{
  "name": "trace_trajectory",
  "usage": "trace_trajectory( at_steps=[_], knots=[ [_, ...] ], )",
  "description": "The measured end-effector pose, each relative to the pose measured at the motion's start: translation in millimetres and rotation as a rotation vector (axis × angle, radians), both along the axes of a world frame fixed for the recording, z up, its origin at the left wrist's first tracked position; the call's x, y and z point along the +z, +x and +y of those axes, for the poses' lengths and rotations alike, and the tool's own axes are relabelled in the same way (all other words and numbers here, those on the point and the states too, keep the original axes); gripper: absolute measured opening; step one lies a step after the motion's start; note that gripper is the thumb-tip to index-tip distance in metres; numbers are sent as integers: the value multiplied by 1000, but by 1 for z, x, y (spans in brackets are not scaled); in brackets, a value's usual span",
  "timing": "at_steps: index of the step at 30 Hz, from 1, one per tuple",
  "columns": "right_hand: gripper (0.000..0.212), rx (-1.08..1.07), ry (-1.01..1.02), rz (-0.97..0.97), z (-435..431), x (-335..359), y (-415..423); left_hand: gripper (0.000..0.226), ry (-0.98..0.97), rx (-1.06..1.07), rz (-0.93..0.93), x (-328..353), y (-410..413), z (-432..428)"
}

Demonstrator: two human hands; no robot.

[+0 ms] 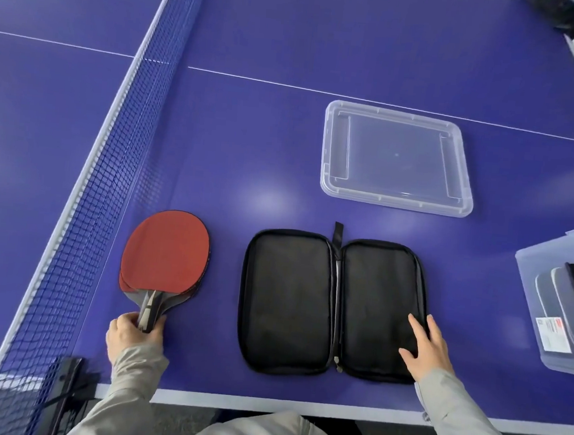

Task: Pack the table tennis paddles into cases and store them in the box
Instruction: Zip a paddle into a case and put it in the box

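The left hand (134, 332) clamps the handles of the stacked paddles (164, 252), lying on the tabletop (280, 196) left of the open case (289, 303); stiff and light, they should lift well by the handles. The right hand (428, 348) rests straight fingers (416, 327) on the soft case

I see the left hand (132, 334) gripping the handles of the stacked red paddles (164, 249), which lie on the blue tabletop (275, 44) just beside the net (110, 176). The right hand (428, 348) rests flat on the right half of the open black case (289, 303). Beyond it lies a clear lid (398, 157); a clear box (528, 270) sits at the right edge.
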State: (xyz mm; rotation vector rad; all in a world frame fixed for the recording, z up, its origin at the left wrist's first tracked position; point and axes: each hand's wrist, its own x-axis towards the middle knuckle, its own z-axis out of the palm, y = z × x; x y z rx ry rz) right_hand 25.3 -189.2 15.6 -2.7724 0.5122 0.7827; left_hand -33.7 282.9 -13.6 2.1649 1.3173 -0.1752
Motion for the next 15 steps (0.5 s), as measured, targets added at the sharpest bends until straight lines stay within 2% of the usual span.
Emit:
trace_trajectory(
  at_steps=[5, 10, 15],
  knots=[
    [69, 75, -36, -9, -8, 1, -3, 37, 35, 19, -12, 5, -1, -11],
    [73, 297, -143, -11, -25, 1, -7, 38, 75, 26, -31, 19, -4, -36],
    [75, 483, -128, -9, -45, -2, -7, 37, 57, -1, -73, 37, -4, -89]
  ],
)
